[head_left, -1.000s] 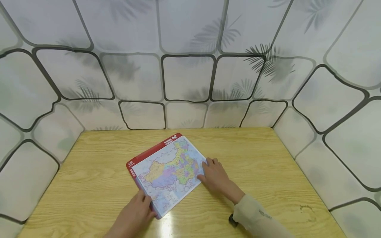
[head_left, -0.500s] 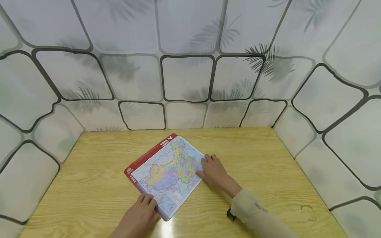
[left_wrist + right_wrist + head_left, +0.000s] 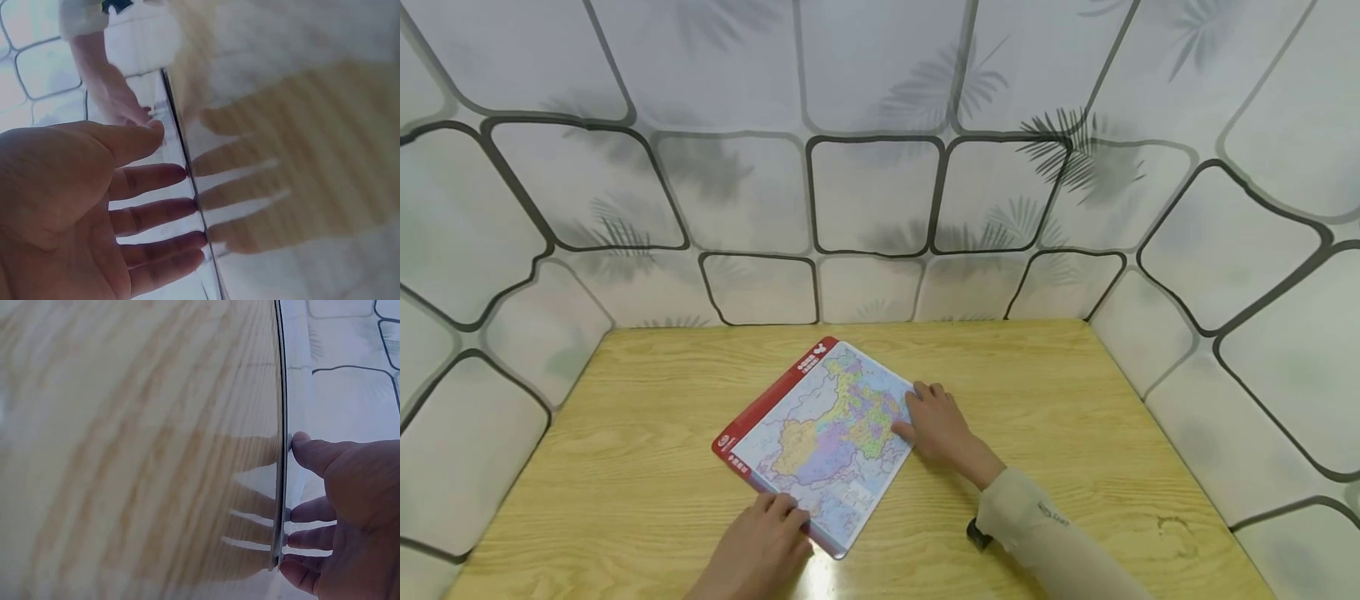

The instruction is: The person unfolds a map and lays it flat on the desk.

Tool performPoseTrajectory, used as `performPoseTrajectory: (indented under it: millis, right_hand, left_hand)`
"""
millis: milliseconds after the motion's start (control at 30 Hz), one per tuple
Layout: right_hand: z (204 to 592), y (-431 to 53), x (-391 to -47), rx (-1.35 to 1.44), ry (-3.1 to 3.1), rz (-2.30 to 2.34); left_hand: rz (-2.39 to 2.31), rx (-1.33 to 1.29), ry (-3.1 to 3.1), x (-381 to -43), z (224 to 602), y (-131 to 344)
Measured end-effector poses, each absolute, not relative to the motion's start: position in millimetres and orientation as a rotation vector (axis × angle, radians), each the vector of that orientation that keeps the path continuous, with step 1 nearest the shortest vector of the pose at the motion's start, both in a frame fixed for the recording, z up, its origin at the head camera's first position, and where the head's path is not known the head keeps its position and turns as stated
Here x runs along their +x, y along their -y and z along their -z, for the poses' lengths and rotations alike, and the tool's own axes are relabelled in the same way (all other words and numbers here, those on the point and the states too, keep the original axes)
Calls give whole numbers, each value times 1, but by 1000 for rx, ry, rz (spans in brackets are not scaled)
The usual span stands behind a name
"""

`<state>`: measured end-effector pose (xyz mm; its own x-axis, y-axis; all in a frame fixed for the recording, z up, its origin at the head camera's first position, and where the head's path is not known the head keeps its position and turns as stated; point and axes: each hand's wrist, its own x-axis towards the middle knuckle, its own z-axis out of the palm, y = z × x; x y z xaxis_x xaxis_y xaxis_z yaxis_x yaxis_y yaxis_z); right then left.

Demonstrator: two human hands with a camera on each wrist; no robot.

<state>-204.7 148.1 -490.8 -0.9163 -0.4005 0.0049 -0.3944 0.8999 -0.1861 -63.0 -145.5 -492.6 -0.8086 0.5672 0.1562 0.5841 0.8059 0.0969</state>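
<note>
A thin map board (image 3: 820, 425) with a red strip along its upper left edge and a colourful printed map lies slanted on the wooden table. My left hand (image 3: 762, 533) touches its lower left edge near the bottom corner. In the left wrist view, the left hand (image 3: 81, 194) has its fingers fairly straight, tips at the board's dark thin edge (image 3: 181, 140). At the board's right corner is my right hand (image 3: 938, 425), fingers and thumb against the rim. The right wrist view shows the right hand (image 3: 356, 500) with nearly straight fingertips touching that edge (image 3: 281, 394).
Pale wall panels (image 3: 872, 192) with dark outlines and leaf prints enclose the table (image 3: 1037, 375) at the back and both sides. The glossy tabletop mirrors the hands. A dark band (image 3: 979, 533) shows at the right sleeve (image 3: 1037, 517).
The map board has turned counterclockwise on the table. Its bottom corner and my left hand have moved right, while its top corner has shifted left. My right hand has moved slightly up and left.
</note>
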Motion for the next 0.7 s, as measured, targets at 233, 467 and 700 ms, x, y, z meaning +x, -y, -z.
performPoseTrajectory:
  millis: [233,467,700]
  right_hand:
    - [487,-148,-196,-563,-3083,405]
    - [482,-143,-177,-469,-3080,501]
    - [481,-139,-158,-464,-3073,515]
  left_hand:
    - [340,-746,2837,-75,478,157]
    - [443,-684,2714,-106,474,188]
    - [501,-637,2692,-131,482,215]
